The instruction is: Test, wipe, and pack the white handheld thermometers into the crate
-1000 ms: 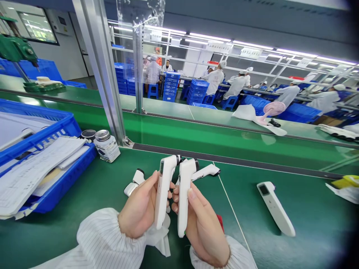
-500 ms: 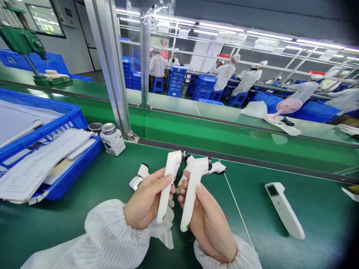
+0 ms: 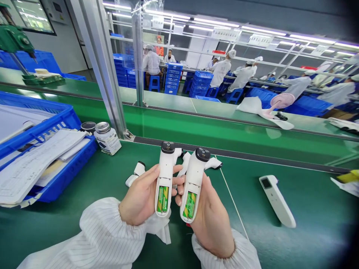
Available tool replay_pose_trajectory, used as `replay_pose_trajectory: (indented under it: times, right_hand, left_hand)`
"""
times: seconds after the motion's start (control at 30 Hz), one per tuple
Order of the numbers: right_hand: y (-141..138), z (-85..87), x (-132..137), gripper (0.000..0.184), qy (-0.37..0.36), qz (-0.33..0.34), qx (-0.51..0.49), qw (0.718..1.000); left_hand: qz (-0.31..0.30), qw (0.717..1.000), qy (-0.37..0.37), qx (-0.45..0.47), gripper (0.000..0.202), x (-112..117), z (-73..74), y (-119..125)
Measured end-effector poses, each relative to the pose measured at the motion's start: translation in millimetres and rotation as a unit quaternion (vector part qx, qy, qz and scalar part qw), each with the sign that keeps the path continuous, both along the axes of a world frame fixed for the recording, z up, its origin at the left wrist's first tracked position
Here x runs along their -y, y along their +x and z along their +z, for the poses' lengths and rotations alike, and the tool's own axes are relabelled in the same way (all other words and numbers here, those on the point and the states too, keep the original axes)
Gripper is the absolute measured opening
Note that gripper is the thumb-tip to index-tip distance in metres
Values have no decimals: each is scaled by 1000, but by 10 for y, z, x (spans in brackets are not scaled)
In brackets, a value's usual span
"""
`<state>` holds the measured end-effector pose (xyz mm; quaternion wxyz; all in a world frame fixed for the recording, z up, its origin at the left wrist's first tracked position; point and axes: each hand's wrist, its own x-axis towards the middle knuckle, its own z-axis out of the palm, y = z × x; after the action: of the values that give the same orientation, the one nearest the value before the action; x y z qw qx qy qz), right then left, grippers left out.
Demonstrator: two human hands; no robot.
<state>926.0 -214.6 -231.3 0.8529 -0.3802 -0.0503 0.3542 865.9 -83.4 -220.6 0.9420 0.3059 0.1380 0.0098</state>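
Observation:
My left hand [image 3: 140, 198] grips a white handheld thermometer [image 3: 165, 168], held upright with its open battery bay and green batteries facing me. A white cloth [image 3: 162, 229] hangs under that hand. My right hand [image 3: 209, 216] holds a second white thermometer [image 3: 195, 175] the same way, batteries showing. Both black sensor tips point up. Behind my hands lie more white thermometers [image 3: 134, 173] on the green table [image 3: 98, 194]. Another thermometer [image 3: 276, 200] lies screen up to the right.
A blue crate [image 3: 60, 175] with papers stands at the left, with a small metal-capped jar [image 3: 106, 138] beside it. An aluminium post [image 3: 103, 67] rises behind. A green conveyor [image 3: 224, 132] runs across, with a pink fan [image 3: 279, 102] beyond. Several workers in white sit far back.
Both hands have rotated the two thermometers so the open battery bays with green batteries now face me; before, their sides and fronts showed.

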Motion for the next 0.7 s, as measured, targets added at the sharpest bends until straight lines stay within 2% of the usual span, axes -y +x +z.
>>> replay_pose_trajectory:
  times: [0.13,0.3,0.6,0.7]
  right_hand:
    - [1,36,-13,45,42,28,3,999]
    - [1,65,-25,50,34,29,28,999]
    - [-38,82,-25,49,37,35,67,996]
    - [-37,89,14,38,20,38,83,996]
  left_hand:
    - [3,1000,15,-13,46,2,17,-6]
    - [2,999,21,-31,42,-17,-8,-34]
    - [7,999,-13,-29,41,-18,-1,0]
    - [28,999,15,-24,42,-16,-24,-2]
